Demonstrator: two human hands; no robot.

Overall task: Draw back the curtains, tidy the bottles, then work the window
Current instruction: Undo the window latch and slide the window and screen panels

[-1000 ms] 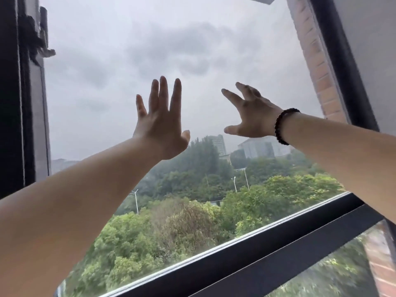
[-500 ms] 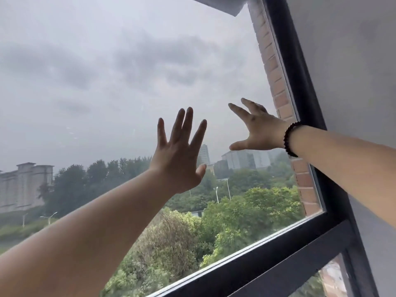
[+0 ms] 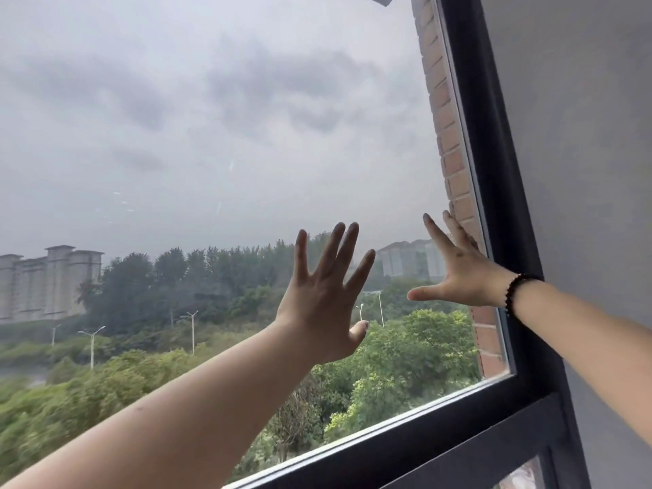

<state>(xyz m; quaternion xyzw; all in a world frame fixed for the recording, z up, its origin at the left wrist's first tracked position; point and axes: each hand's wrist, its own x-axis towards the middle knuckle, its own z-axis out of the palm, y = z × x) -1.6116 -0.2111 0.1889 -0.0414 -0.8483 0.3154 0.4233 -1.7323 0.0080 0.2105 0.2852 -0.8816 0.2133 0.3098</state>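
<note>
— Counting hands first: two, both raised against one window pane [image 3: 211, 135]. How does each lie?

— Left hand [image 3: 326, 294] is spread wide, four fingers straight and fanned, thumb out to the side, palm toward the glass. Right hand [image 3: 458, 273] is also wide, fingers straight and pointing up-left, thumb stretched out low. Neither holds anything. Whether the palms actually touch the glass cannot be told.

— Where does the right one sit?

— Near the pane's right edge, just beside the dark window frame [image 3: 494, 192]. One beaded bracelet [image 3: 518, 291] circles that wrist.

— And the frame?

— One upright bar on the right, one lower bar along the bottom; a second small pane [image 3: 522, 478] shows beneath it at the corner. One grey wall [image 3: 582, 135] to the right.

— Outside?

— One strip of brick [image 3: 444, 135] along the frame. Two groups of pale buildings: left [image 3: 46, 284] and behind the right hand [image 3: 409, 257]. Several street lamps [image 3: 92, 342] among green trees [image 3: 405, 354]; grey cloud above.
</note>
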